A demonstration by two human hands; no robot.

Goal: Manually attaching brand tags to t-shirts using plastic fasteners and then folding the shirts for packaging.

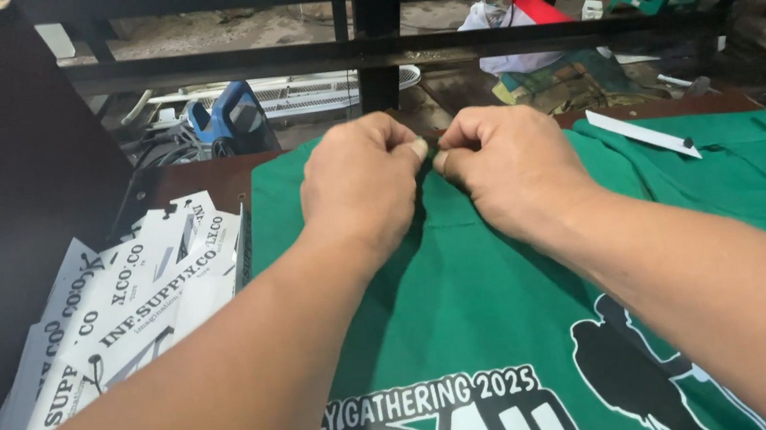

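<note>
Green garment: a green cotton shirt (pixel 504 287) with white and black printing lies flat on the brown surface (pixel 199 179)
Left hand (pixel 362 181): fingers clamped on the shirt's top edge
Right hand (pixel 512 165): fingers pinched on the same edge, just beside the left
Left side: a heap of white printed paper tags (pixel 119 319) touches the shirt
Right side: a white strip (pixel 642 133) lies on the cloth

By my left arm is a pile of white card tags (pixel 127 308) with black print. They are long and flat, fanned out over each other on the counter's (pixel 199 177) left side, just beside the green cloth (pixel 477 300). One more white strip (pixel 642 133) lies alone at the far right on the counter's back edge. It is thin and slanted.
</note>
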